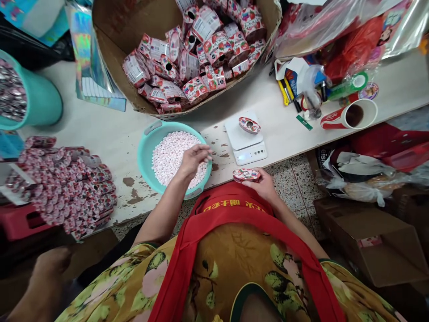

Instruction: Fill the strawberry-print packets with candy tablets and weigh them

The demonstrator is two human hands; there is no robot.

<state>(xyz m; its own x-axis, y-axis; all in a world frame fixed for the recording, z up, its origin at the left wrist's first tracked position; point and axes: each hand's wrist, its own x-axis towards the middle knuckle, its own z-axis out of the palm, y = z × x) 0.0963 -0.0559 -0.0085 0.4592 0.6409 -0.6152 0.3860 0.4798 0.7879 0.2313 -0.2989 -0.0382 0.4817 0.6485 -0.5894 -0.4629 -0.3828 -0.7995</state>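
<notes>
My left hand [195, 159] is over the right side of a turquoise basin [142, 156] with small pale pink candies [169, 154] in it. Its fingers are drawn together, and whatever they hold is hidden. Close to the table's front edge, my right hand [266, 184] grips a small oval candy box [246, 175] with red strawberry print and an opening facing up. A second candy box [250, 125] of this kind lies on a white digital scale [235, 132] just beyond.
A large cardboard box [110, 58] full of such printed boxes stands behind the basin. Many more are piled at left [73, 188], near a turquoise bucket [45, 100]. Right are a paper cup [335, 120] of dark drink, cutters and tape. Another person's hand [53, 261] shows lower left.
</notes>
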